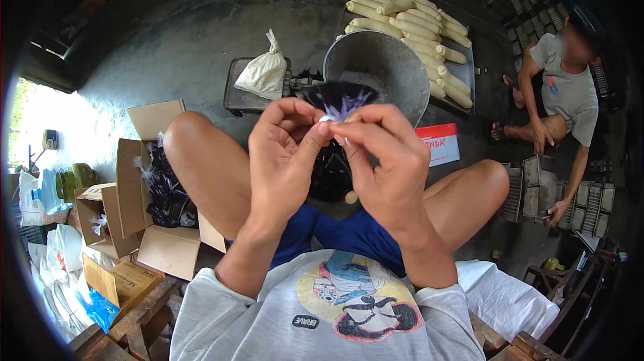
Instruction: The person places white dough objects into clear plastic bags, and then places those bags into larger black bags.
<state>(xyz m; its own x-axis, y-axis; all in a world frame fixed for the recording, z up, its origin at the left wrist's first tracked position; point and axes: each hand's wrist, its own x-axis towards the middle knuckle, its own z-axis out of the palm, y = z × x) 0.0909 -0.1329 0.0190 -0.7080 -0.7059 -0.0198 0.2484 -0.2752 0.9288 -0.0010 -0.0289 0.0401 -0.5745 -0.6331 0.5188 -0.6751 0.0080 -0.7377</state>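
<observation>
My left hand [287,149] and my right hand [387,154] meet in front of me, thumbs and fingertips pinched together. Between them is the gathered neck of a dark plastic bag [329,172], whose top [347,99] fans out above my fingers in black and purple. A small white bit, perhaps a tie, shows at the pinch. The bag's body hangs below, partly hidden by my hands. Just beyond stands a round metal tub [377,56]. Left of it, a knotted whitish plastic bag [261,73] rests on the platform of a scale [236,104].
Pale dough-like rolls [417,24] lie piled on a metal tray [472,74]. A red-and-white box [443,152] is by my right knee. An open carton [132,185] at left holds black plastic bags [171,185]. At right, a person [568,84] handles metal molds [541,187].
</observation>
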